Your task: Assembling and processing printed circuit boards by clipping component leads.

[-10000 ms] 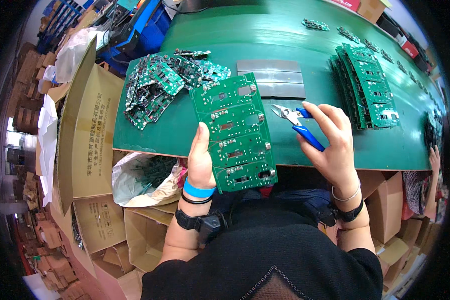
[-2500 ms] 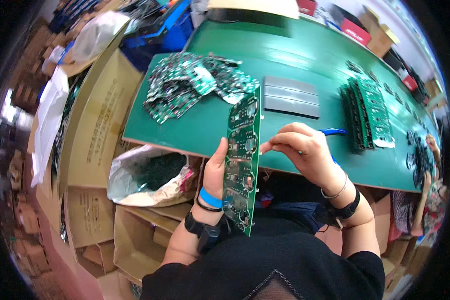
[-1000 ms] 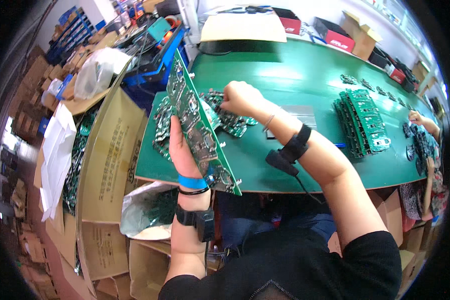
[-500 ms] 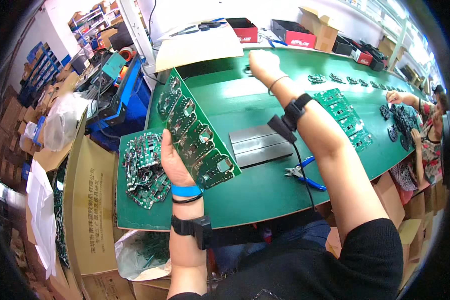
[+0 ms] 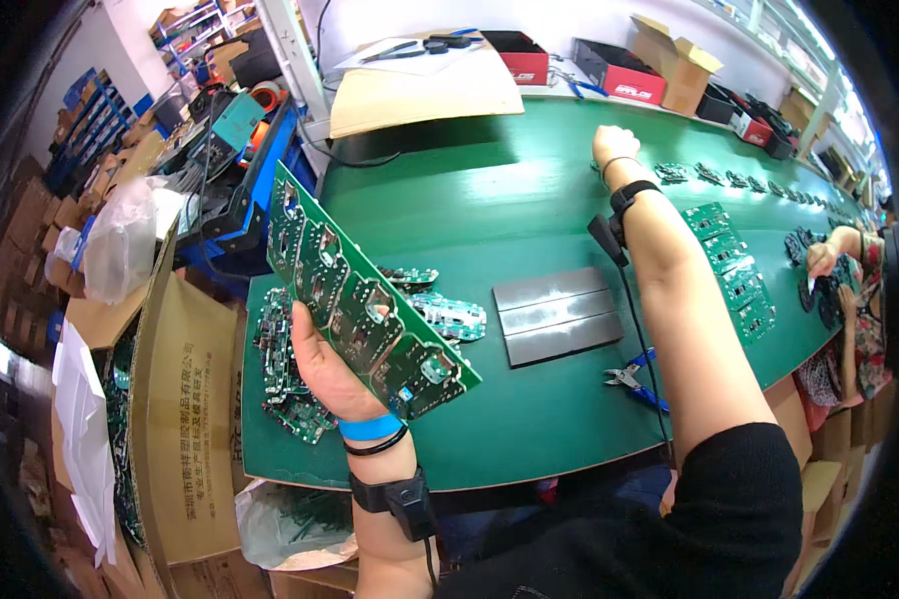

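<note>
My left hand (image 5: 332,371) grips a green circuit board panel (image 5: 370,317) by its lower left edge, holding it tilted above the table. Part of a pile of circuit boards (image 5: 449,315) is hidden behind that panel and hand. Far out over the table, my right hand (image 5: 616,146) is closed in a fist at the near end of a row of small circuit boards (image 5: 709,174). A dark bit shows beside its fingers, too small to name. Below my right forearm lie blue-handled cutters (image 5: 636,383), and left of them sits a grey metal block (image 5: 557,314).
Another green board panel (image 5: 734,268) lies right of my right arm. At the far right, a person's hands (image 5: 824,262) work by a heap of dark parts (image 5: 801,250). Red and black boxes (image 5: 619,72) line the back edge. A cardboard box (image 5: 195,399) stands at the left.
My right fist has moved right, toward the row of small boards. The panel in my left hand has shifted left and turned, showing more of the pile behind it. The view has shifted slightly.
</note>
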`<state>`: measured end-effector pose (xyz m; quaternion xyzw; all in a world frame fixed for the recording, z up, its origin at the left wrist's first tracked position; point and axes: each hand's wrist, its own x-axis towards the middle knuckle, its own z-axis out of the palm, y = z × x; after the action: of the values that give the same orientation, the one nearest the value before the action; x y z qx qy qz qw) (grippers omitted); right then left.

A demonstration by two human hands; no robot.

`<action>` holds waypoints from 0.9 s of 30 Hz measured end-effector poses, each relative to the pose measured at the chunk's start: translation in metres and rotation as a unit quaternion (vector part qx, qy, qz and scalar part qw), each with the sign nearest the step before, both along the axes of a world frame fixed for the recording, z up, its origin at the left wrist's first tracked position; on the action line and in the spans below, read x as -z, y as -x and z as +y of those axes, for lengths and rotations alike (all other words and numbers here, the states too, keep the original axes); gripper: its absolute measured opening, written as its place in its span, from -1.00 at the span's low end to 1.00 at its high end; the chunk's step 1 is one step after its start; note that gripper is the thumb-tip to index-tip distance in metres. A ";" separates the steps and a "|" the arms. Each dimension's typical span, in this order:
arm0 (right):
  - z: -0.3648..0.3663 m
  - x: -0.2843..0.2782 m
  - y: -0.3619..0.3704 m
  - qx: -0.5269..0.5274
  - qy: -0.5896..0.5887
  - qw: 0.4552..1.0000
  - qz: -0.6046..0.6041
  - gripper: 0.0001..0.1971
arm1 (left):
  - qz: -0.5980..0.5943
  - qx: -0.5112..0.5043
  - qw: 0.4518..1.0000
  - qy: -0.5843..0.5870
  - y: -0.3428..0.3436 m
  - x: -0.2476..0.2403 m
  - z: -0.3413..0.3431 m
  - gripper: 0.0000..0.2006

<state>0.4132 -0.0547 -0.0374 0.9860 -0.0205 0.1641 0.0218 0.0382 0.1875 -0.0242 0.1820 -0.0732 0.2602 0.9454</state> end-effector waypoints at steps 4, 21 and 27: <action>0.069 -0.024 0.022 -0.340 -0.041 0.938 0.058 -0.84 | 0.004 -0.008 1.000 -0.008 -0.001 -0.002 0.002 -0.62; 0.128 -0.023 0.105 -0.532 -0.320 0.718 0.314 -0.72 | 0.016 -0.015 1.000 0.003 -0.010 0.001 -0.002 -0.61; 0.065 -0.011 0.032 -0.379 -0.085 0.921 -0.026 -0.83 | 0.030 0.000 1.000 -0.008 -0.012 -0.003 -0.004 -0.62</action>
<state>0.3815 0.0100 -0.0264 0.9137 0.3398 0.1833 -0.1267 0.0504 0.1831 -0.0209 0.1976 -0.0470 0.2541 0.9456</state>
